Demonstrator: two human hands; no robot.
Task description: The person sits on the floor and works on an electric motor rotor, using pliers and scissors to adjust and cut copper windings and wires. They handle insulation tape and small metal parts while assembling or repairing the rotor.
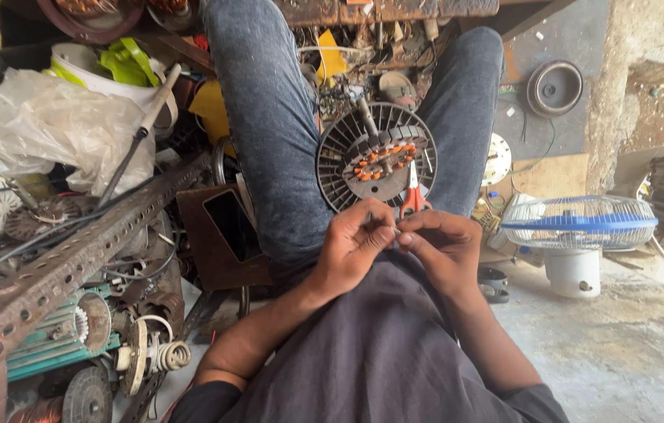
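Note:
I sit with a round grey motor stator [377, 157] resting between my knees, copper windings showing at its centre. My left hand [354, 239] and my right hand [442, 247] meet just below it, fingertips pinched together on something thin, likely a wire, too small to make out. Small red-handled pliers [413, 192] stick up from my right hand, tip pointing at the stator. My legs in blue jeans [269, 125] frame the stator on both sides.
A rusty perforated angle bar [73, 266] runs diagonally at the left over motor parts and coils [152, 356]. A plastic bag [58, 129] lies at upper left. A white-and-blue table fan [579, 231] stands on the concrete floor at the right.

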